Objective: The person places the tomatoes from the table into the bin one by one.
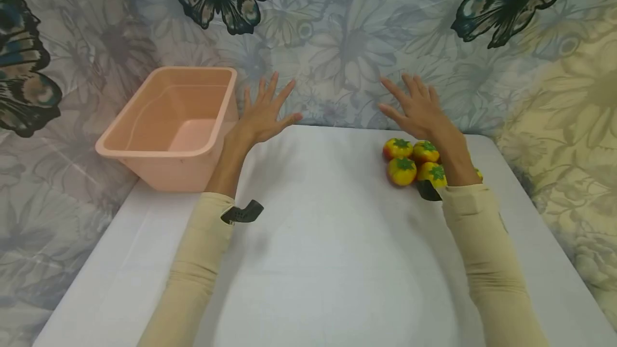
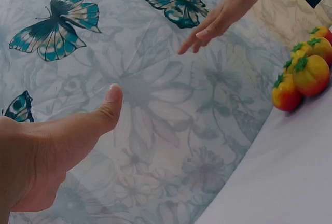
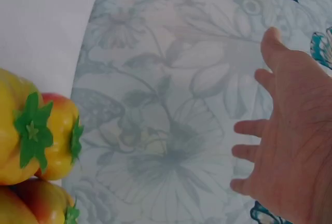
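Note:
My left hand (image 1: 262, 114) is raised above the far part of the table, fingers spread and holding nothing, just right of a peach plastic tub (image 1: 168, 153). My right hand (image 1: 416, 106) is also held up with fingers spread, beyond a cluster of yellow-red toy fruits with green star-shaped tops, like tomatoes or persimmons (image 1: 401, 171). My right wrist and forearm cover part of that cluster. In the right wrist view, several of these fruits (image 3: 59, 136) sit at the left, apart from the palm. The left wrist view shows the same cluster (image 2: 311, 76) at the table's edge.
A white-covered table (image 1: 337, 240) lies under both arms. Behind and beside it hangs cloth printed with flowers and butterflies (image 1: 347, 42). The tub stands at the table's far left. Dark straps (image 1: 243, 212) stick out from the sleeve cuffs.

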### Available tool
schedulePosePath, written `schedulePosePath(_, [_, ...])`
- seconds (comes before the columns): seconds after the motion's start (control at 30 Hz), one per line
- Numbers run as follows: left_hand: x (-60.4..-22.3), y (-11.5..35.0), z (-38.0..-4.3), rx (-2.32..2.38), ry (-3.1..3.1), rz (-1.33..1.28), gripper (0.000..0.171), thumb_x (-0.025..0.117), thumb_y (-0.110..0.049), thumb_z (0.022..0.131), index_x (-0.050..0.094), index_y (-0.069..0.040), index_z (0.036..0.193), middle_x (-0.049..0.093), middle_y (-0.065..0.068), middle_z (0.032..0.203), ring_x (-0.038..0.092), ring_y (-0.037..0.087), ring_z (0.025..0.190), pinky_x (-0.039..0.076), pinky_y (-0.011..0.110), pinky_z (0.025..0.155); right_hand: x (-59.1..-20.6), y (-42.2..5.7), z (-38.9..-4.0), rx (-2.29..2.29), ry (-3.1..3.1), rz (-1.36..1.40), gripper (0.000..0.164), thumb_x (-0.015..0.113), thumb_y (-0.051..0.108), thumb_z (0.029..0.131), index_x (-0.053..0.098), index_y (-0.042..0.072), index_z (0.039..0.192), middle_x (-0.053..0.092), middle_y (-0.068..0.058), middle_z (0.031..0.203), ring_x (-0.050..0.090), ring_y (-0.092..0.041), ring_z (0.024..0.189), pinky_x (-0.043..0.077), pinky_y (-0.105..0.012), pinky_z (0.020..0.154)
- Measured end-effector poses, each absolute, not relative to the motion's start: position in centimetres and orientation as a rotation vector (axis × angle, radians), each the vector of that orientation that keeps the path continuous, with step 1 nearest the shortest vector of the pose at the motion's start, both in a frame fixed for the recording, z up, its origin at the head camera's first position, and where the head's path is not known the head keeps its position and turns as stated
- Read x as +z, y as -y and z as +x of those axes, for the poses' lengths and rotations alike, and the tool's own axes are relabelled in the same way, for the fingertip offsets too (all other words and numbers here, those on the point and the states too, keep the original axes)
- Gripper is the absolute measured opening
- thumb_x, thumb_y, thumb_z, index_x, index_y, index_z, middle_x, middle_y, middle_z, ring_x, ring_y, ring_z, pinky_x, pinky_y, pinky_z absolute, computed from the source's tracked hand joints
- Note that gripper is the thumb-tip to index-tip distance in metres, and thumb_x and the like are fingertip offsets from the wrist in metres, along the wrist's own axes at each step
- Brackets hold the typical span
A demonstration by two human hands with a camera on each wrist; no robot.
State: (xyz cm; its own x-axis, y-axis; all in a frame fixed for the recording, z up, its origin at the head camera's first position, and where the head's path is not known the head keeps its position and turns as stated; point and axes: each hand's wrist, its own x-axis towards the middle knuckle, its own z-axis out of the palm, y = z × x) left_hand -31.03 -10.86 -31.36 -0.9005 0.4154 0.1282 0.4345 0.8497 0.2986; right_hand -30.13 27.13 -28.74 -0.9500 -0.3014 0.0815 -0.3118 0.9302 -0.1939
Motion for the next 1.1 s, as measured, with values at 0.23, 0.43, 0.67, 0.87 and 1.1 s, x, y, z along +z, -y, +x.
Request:
schedulePosePath(0.23, [-31.1,11.6,-28.7,-0.488,2.913,-0.705,0.086,0.040,-0.075,0.101,0.000,-0.041,0.168,-0.019,0.006,0.176,-0.016,0.037,0.164,-0.015,0.073,0.124,-29.7,-28.8,-28.9,0.307,3.028,0.463,0.079,0.026,0.075,0.103,0.012,0.034,0.169,0.004,-0.028,0.174,-0.002,-0.056,0.160,-0.008,-0.082,0.119])
schedulePosePath(0.43, [-30.8,13.1,-25.8,-0.405,2.897,-0.742,0.084,0.049,-0.067,0.102,0.003,-0.043,0.168,-0.013,0.004,0.178,0.000,0.047,0.163,-0.014,0.072,0.125,-32.0,-31.8,-27.7,0.259,3.105,0.387,0.080,0.030,0.074,0.102,0.014,0.033,0.169,-0.001,-0.032,0.173,-0.005,-0.060,0.158,-0.008,-0.085,0.116])
schedulePosePath(0.67, [-30.0,16.0,-22.6,-0.352,2.891,-0.684,0.081,0.056,-0.062,0.101,0.016,-0.040,0.168,-0.003,0.007,0.179,0.003,0.046,0.164,-0.003,0.078,0.124,-36.9,-35.6,-26.5,0.196,3.173,0.293,0.078,0.034,0.072,0.103,0.019,0.033,0.168,-0.005,-0.035,0.171,-0.013,-0.066,0.154,-0.007,-0.092,0.108])
schedulePosePath(0.87, [-29.4,19.1,-20.9,-0.384,2.873,-0.625,0.077,0.059,-0.053,0.103,0.021,-0.036,0.168,-0.004,0.010,0.179,0.003,0.043,0.165,0.001,0.083,0.119,-40.3,-36.7,-26.5,0.250,3.257,0.262,0.078,0.029,0.075,0.102,0.014,0.036,0.168,-0.007,-0.035,0.171,-0.016,-0.066,0.152,-0.008,-0.094,0.104])
schedulePosePath(1.1, [-29.9,23.6,-19.6,-0.490,2.938,-0.511,0.075,0.054,-0.057,0.105,0.022,-0.033,0.168,0.001,0.015,0.178,0.013,0.054,0.159,0.042,0.077,0.102,-40.1,-36.4,-26.3,0.313,3.288,0.233,0.078,0.026,0.074,0.103,0.009,0.037,0.169,-0.011,-0.034,0.171,-0.018,-0.066,0.152,-0.012,-0.094,0.103])
